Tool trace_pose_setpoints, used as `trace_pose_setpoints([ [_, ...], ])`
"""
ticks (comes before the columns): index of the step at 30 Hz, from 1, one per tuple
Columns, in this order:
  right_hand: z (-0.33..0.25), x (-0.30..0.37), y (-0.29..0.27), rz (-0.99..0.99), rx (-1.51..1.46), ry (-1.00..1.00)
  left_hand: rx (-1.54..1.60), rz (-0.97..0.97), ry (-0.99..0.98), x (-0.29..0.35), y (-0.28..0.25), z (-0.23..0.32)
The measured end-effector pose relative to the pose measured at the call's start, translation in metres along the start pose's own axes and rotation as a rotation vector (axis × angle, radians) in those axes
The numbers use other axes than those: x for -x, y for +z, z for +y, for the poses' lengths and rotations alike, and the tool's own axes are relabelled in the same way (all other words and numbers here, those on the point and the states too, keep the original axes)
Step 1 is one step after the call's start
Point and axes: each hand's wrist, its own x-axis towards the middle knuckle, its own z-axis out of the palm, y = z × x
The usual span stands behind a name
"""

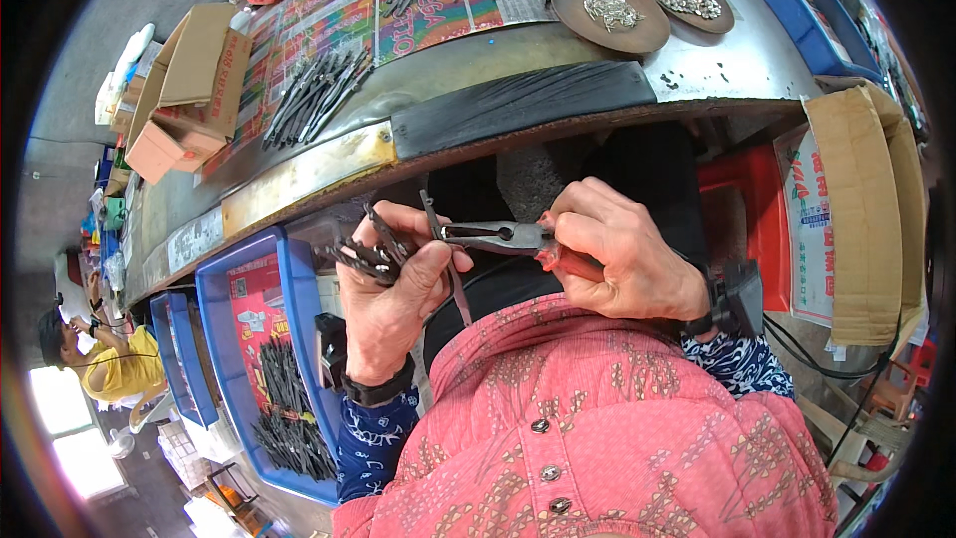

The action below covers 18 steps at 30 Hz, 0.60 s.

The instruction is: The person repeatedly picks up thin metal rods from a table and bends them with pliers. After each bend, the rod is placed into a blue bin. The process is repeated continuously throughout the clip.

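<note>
My left hand (394,304) is closed around several dark, narrow strips (370,257) in front of my body. One of them, a thin dark strap (434,214), stands up from between thumb and fingers, and its paler tail hangs below. My right hand (622,249) grips the red handles of a pair of pliers (498,235). The jaws of the pliers point left and meet the strap right beside my left thumb. Whether the jaws hold a small part there is too small to tell.
Ahead, the worktable (448,70) carries bundles of dark strips (319,95) and two brown dishes of small metal parts (609,12). A blue crate (214,304) with more strips stands at lower left. Cardboard boxes (866,219) flank both sides. A person in yellow (124,364) sits far left.
</note>
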Motion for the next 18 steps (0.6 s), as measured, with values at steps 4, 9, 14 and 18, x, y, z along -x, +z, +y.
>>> trace_pose_setpoints([
  [4, 0.010, 0.004, 0.000, -0.251, -0.485, 0.223, -0.747, 0.017, 0.475, -0.002, -0.001, -0.008],
  [9, 0.020, 0.005, -0.006, -0.486, -0.835, 0.521, -1.088, -0.116, 0.802, -0.014, -0.005, -0.002],
  [14, 0.020, 0.005, -0.004, -0.291, -0.578, 0.343, -1.094, -0.140, 0.706, -0.029, -0.002, 0.012],
  [18, 0.023, 0.005, -0.004, -0.120, -0.423, 0.225, -1.268, -0.006, 0.614, -0.047, -0.008, 0.020],
])
